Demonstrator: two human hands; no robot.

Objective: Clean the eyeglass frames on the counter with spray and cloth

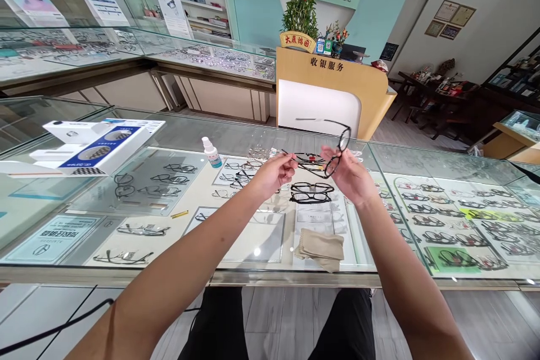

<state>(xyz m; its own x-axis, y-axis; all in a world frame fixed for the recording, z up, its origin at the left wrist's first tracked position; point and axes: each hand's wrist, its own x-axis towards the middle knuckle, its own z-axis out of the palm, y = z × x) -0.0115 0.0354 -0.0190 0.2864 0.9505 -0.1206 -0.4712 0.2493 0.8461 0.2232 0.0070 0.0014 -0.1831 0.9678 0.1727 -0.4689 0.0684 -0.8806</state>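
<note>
A pair of thin black-rimmed eyeglasses (345,139) is held up above the glass counter, tilted with one lens higher than the other. One temple points left in the air. My right hand (353,179) grips the front by the rims. With closed fingertips, my left hand (273,173) pinches the end of the lower temple. Below them, dark-framed glasses (312,194) rest on the counter in front of another dark frame partly hidden by my hands. Closer to me lies a folded beige cloth (321,246).
A small white spray bottle (211,153) with blue liquid stands left of my hands. Further left sits an open white-and-blue box (103,149). Rows of frames (442,222) fill the glass case (371,149). A wooden cashier desk (333,73) stands beyond.
</note>
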